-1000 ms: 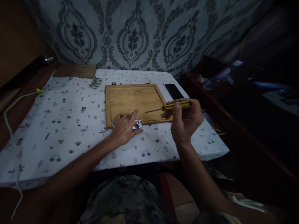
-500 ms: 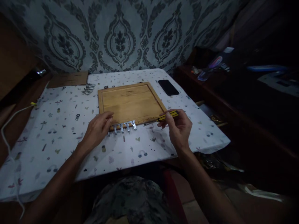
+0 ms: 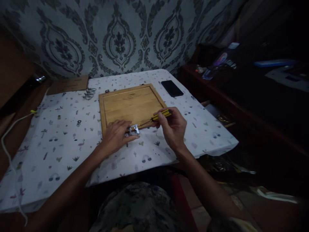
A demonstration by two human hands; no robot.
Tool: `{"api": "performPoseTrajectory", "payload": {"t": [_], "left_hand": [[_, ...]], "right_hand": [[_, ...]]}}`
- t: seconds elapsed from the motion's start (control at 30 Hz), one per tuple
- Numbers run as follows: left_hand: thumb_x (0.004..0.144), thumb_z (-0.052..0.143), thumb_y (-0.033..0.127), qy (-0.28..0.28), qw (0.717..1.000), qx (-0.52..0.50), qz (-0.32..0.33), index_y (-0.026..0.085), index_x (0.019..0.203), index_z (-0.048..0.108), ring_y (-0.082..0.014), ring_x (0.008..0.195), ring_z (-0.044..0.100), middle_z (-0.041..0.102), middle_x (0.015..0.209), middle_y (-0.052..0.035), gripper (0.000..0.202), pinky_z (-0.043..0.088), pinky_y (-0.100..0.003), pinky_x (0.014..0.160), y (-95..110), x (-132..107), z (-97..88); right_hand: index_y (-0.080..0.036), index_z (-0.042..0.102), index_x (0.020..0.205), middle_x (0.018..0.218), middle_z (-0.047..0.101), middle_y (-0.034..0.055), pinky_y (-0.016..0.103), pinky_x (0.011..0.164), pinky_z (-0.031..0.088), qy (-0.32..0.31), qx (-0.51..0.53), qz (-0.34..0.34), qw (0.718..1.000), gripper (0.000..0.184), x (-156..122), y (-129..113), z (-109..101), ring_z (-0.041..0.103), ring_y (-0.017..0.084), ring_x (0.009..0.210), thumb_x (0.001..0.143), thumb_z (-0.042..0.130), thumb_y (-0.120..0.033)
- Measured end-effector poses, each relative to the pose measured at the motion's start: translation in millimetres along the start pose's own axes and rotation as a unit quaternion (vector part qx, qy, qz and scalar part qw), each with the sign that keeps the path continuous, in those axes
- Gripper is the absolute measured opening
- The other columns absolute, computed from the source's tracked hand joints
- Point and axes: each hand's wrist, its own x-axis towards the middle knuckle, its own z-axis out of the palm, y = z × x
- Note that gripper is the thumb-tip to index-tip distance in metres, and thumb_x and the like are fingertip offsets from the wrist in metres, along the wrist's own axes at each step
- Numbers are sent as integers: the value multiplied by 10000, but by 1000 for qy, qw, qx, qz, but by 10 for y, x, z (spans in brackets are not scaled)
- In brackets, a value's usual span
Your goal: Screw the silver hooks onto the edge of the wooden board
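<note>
A framed wooden board (image 3: 131,103) lies on the table. Along its near edge runs a shiny metal strip with hooks (image 3: 135,129), partly covered by my left hand (image 3: 117,133). The fingers of that hand rest over the strip and the board's edge, with the thumb stretched out below, so it grips them there. In my right hand (image 3: 173,127) is a screwdriver (image 3: 161,115) with a yellow and black handle. Its thin shaft points left, and the tip is close to the right end of the strip; whether it touches a screw is too small to tell.
A black phone (image 3: 172,88) lies to the right of the board. Toward the back left are a piece of cardboard (image 3: 69,85) and a bunch of metal rings (image 3: 89,93). A small dark clip (image 3: 79,123) sits left of the board. A white cable (image 3: 6,140) hangs over the left side.
My left hand has moved right onto the hook strip, covering most of it. The screwdriver in my right hand has come left, its tip now near the strip's end. The view has shifted slightly.
</note>
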Motion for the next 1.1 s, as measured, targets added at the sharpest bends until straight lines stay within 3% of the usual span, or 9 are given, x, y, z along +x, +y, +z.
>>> {"api": "performPoseTrajectory", "payload": {"t": [0.3,0.77,0.93,1.1], "left_hand": [[938,653,527,-13,999,36,-19,216,1134,708,-299,1114,597,682,1100,-82,372,445,-435,930,121,48,60],[936,663,515,-19,999,41,-29,201,1141,701,-302,1121,580,687,1121,-76,377,421,-425,921,118,43,78],[942,654,514,-24,999,41,-27,194,1154,698,-306,1132,583,687,1131,-79,386,423,-438,938,127,35,68],[938,653,522,-32,999,33,-30,172,1168,700,-316,1132,586,678,1159,-99,421,423,-459,944,128,33,52]], "right_hand": [[-230,584,957,796,626,-34,243,530,572,-69,-43,-31,996,177,54,28,150,697,112,581,954,645,-396],[-232,569,928,764,630,-27,239,501,537,-98,-89,-31,991,221,95,-1,208,672,113,551,954,636,-441],[-226,541,857,692,624,-38,229,510,507,-152,-151,-37,976,334,183,-126,229,669,117,555,926,661,-530],[-226,533,823,648,618,-49,228,508,491,-179,-138,-23,974,354,228,-174,275,666,116,546,914,679,-535]]}}
